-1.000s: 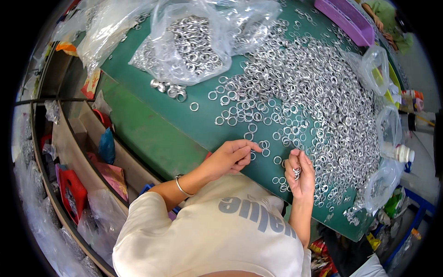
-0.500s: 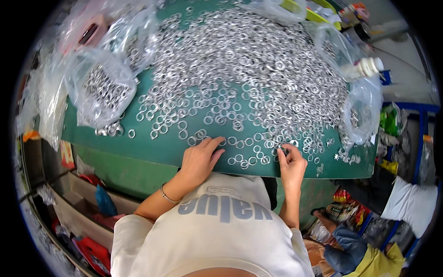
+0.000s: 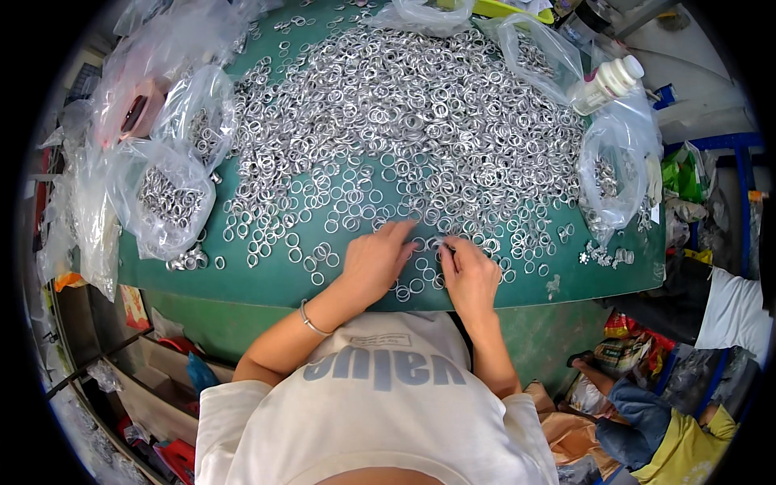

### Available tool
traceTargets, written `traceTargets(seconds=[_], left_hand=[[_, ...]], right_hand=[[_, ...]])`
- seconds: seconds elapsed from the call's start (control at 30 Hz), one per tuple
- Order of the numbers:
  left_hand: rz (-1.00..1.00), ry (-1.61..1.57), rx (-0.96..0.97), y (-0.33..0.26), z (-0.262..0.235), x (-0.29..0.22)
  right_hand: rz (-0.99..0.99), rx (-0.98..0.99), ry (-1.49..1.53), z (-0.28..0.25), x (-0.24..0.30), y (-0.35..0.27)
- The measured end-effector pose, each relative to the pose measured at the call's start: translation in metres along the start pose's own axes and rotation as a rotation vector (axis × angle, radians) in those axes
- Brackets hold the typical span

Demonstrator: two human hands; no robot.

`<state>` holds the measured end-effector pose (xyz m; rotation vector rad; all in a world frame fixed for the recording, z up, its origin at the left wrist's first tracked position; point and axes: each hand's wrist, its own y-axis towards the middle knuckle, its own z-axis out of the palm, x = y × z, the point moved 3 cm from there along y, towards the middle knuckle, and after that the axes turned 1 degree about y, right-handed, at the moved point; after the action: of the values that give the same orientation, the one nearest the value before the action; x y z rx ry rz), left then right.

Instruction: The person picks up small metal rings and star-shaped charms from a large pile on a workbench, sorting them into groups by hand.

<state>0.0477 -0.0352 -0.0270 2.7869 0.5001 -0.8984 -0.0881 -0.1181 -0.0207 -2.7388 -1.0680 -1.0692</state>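
Small silver metal rings [image 3: 388,97] cover much of the green table [image 3: 267,279], in a thick heap at the far side and thinner toward me. My left hand [image 3: 378,260] is low over the near middle, its fingers stretched to the right and the thumb apart. Loose rings lie around and partly under it. Just to its right, my right hand [image 3: 470,276] has thumb and index finger drawn together at the edge of the loose rings. What the pinch holds, if anything, is too small and blurred to make out. The two hands' fingertips are close but apart.
Clear plastic bags of rings stand at the left [image 3: 166,198] and right [image 3: 612,174]. A white bottle [image 3: 606,85] leans at the far right, and a pink container [image 3: 144,109] sits among the left bags. Small metal parts [image 3: 606,255] lie near the right corner. Another person [image 3: 655,428] is at lower right.
My right hand has moved left, toward my left hand. My left hand has shifted slightly right and farther onto the rings. The whole view has also shifted a little.
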Motion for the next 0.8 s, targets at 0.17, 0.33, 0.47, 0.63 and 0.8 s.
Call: traceTargets(seconds=[0.17,0.33,0.47,0.63,0.8], left_hand=[[0.016,-0.035,-0.052,0.018,-0.008,-0.009],[0.162,0.112,0.029,0.054,0.015,-0.029],[0.093,0.179,0.041,0.043,0.006,-0.004],[-0.027,0.161,-0.002,0.026,-0.024,0.018],[0.071,-0.042,-0.046,0.022,-0.016,0.005]], right_hand=[[0.2,0.155,0.199,-0.014,-0.024,-0.008],[0.031,0.04,-0.282,-0.009,-0.015,0.018],[0.013,0.262,-0.265,0.005,0.01,0.01],[-0.059,0.29,0.032,0.015,0.023,-0.001],[0.253,0.003,0.148,-0.03,-0.01,-0.007]])
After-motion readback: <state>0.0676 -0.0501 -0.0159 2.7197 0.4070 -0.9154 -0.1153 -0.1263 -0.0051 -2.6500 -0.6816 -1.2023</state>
